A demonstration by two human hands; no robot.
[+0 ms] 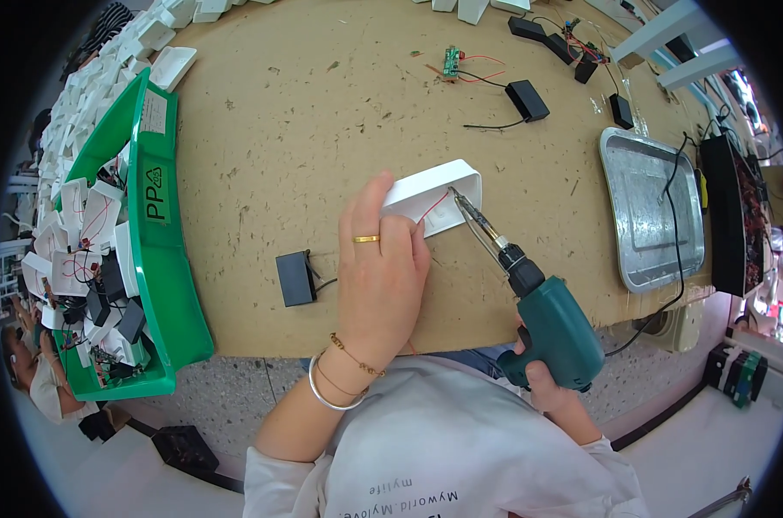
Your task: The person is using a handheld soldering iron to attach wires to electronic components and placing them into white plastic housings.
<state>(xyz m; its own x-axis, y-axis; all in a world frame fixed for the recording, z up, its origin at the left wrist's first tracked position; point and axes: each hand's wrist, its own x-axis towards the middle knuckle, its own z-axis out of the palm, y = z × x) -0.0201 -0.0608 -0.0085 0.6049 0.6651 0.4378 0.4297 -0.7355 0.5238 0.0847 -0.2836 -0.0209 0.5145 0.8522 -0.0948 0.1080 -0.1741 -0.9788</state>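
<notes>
Gripping the white case (430,180) by its left side, likely to stop it slipping, the left hand (384,268) sits mid-scene. The right hand (550,388) clutches the green soldering gun (561,330), near right, perhaps so its thin tip (459,198) reaches the red wire (435,206) inside.

Green soldering gun (557,332) at white box (427,192)

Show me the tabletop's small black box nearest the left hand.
The small black box just left of the left hand; the others on the tabletop lie farther off, toward the picture's upper right.
</notes>
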